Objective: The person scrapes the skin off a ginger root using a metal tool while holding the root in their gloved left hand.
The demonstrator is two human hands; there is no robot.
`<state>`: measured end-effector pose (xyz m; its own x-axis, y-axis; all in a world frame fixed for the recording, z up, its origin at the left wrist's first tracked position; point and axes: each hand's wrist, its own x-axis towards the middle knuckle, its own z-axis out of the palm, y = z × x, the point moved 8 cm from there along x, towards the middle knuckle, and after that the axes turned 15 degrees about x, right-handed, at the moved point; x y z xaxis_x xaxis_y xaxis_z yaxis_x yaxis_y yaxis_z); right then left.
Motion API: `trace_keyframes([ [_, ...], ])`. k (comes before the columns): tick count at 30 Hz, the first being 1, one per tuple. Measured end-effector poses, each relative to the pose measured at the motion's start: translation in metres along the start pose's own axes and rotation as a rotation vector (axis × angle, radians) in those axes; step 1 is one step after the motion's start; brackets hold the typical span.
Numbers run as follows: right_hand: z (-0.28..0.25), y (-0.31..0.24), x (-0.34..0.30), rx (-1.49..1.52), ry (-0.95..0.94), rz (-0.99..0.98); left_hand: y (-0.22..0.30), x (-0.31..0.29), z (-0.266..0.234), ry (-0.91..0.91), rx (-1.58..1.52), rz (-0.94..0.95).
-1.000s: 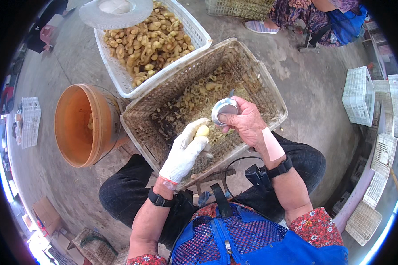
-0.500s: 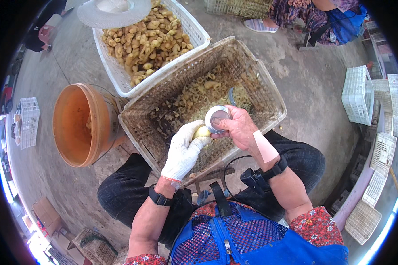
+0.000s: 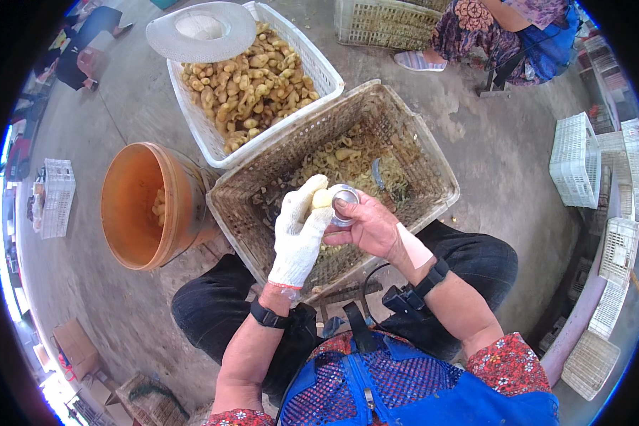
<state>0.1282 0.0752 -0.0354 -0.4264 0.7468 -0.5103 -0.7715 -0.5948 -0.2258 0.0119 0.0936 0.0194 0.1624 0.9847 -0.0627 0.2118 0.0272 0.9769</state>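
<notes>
My left hand (image 3: 295,233), in a white knitted glove, pinches a pale yellow, rounded peeled piece of root (image 3: 322,199) between thumb and fingers. Bare apart from a pale patch near the wrist, my right hand (image 3: 373,228) grips a round silvery metal ring-shaped tool (image 3: 343,192), its thumb pressed to the middle. The tool is against or just beside the piece; contact is hard to make out. Both hands are over a dirty plastic crate (image 3: 410,138) between my knees. Inside it lie yellowish peelings (image 3: 344,153) and a curved blue-grey strip (image 3: 377,172).
Beyond the crate stands a white basket (image 3: 189,117) heaped with knobbly yellow-brown roots (image 3: 245,96), a pale hat (image 3: 197,27) on its far corner. An orange bucket (image 3: 165,213) at left holds a few pale pieces. Another person's foot (image 3: 420,61) shows at far right; stacked crates (image 3: 579,160) line the right.
Both hands have risen slightly, still holding the piece and the metal tool, and the ring has tilted. The view has shifted, so the basket, crate and bucket sit a little lower and further right.
</notes>
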Motion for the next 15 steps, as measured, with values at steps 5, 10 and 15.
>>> trace_keyframes([
  [5, 0.015, -0.015, 0.000, 0.090, -0.005, -0.107, 0.016, 0.000, -0.001, 0.063, 0.081, 0.091],
  [10, 0.012, -0.045, -0.007, -0.143, 0.075, -0.368, 0.018, -0.007, 0.002, 0.059, 0.492, 0.103],
  [15, 0.018, -0.059, -0.015, -0.528, 0.079, -0.488, -0.015, -0.018, 0.029, -0.245, -0.439, -0.469],
])
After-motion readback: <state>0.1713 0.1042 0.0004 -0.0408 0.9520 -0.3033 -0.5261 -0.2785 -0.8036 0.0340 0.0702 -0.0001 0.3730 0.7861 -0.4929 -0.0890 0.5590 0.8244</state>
